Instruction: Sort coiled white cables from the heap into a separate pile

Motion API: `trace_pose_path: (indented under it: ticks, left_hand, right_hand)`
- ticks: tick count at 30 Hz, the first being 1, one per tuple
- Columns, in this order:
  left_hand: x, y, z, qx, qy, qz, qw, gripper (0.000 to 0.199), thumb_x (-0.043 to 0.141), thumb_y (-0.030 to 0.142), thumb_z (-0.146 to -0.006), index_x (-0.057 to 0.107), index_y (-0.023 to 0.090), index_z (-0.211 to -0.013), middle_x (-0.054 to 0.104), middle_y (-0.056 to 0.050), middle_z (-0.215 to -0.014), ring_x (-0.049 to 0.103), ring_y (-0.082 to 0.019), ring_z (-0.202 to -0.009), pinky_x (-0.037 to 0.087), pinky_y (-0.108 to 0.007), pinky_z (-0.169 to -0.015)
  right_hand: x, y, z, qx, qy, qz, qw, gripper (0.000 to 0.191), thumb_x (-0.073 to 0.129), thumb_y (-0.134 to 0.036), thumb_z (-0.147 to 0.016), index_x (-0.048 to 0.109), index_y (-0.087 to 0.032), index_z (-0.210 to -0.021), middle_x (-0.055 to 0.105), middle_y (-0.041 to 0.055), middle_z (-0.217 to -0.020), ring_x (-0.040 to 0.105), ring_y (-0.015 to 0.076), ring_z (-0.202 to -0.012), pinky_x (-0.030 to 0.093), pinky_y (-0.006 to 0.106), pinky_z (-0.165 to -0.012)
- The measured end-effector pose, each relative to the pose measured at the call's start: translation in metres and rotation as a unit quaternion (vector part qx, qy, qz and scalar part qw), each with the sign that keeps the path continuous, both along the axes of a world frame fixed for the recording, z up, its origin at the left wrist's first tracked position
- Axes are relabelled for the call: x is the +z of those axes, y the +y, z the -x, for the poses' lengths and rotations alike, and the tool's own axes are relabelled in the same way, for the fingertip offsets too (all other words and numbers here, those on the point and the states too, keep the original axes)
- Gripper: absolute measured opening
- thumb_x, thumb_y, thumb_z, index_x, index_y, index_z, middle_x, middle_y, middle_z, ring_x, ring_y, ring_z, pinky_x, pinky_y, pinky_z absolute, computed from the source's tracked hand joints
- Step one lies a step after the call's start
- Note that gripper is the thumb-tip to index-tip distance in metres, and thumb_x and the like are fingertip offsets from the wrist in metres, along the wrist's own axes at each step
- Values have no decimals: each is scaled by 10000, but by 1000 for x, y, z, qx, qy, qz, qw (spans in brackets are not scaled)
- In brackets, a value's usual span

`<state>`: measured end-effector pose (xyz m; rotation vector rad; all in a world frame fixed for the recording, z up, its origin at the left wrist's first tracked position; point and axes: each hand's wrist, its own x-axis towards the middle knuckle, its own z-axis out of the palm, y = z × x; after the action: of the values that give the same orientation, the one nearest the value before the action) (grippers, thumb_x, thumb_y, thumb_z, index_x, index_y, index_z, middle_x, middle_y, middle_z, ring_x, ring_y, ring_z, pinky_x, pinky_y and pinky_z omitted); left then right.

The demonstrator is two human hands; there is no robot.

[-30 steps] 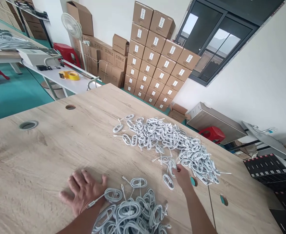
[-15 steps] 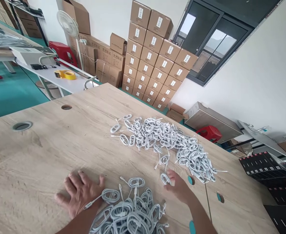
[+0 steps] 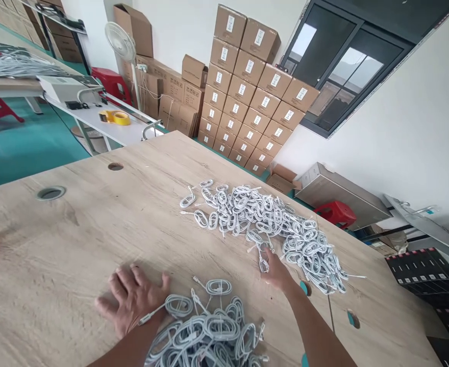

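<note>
My left hand (image 3: 134, 298) lies flat on the wooden table with its fingers spread. The plug end of one coiled cable from the near pile rests against its wrist. My right hand (image 3: 276, 270) has its fingers closed on a small coiled white cable (image 3: 263, 265), at the near edge of the far heap of coiled cables (image 3: 255, 209); part of that coil is hidden by the fingers. Between my forearms sits the near pile of coiled grey-white cables (image 3: 213, 326), cut off by the bottom of the view.
The wooden table (image 3: 94, 229) has round cable holes, one being a grommet (image 3: 51, 193) at left. Stacked cartons (image 3: 247, 92) and a fan (image 3: 121, 43) stand beyond. A tape dispenser (image 3: 115, 118) lies on a side table. Black boxes (image 3: 427, 270) are at right.
My right hand has moved away from me toward the far heap, and the small coiled cable has shifted with it. My left hand stays flat on the table. The view has shifted slightly.
</note>
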<state>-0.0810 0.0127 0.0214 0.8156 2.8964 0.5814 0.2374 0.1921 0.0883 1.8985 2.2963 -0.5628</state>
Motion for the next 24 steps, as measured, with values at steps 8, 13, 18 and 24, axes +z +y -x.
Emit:
trace_pose_path:
  ticks: [8,13,18,24]
  left_hand:
    - [0,1,1,4,30,-17,999,923,159,646,-911,295,26,-1581,261,-253,-1675,79,-347,-1587,24,-680,-1242]
    - [4,0,-1,2,4,-10,1000,918,172,625,-916,303,-1,-1575,221,-250,-1695,71,-358,-1590,5,-683,-1246]
    - [0,0,0,6,7,-13,1000,919,183,634,-913,298,14,-1581,227,-251,-1692,67,-353,-1594,2,-681,-1248]
    - [-5,1,2,5,33,-34,999,919,195,643,-902,289,42,-1590,265,-252,-1676,85,-347,-1597,21,-679,-1248]
  right_hand:
    - [26,19,9,-69,-28,58,996,665,757,-162,-653,574,-196,-1292,699,105,-1118,700,273,-1011,525,324,-769]
    - [53,-41,4,-30,26,234,971,409,764,-222,-624,683,-243,-1024,709,32,-849,672,195,-590,489,301,-525]
    - [76,-88,8,131,114,411,895,613,875,-450,-623,733,-327,-1207,758,15,-979,704,189,-662,521,292,-594]
    - [48,4,46,22,140,30,989,726,717,-326,-807,503,-259,-1497,577,129,-1449,598,294,-1276,493,391,-1009]
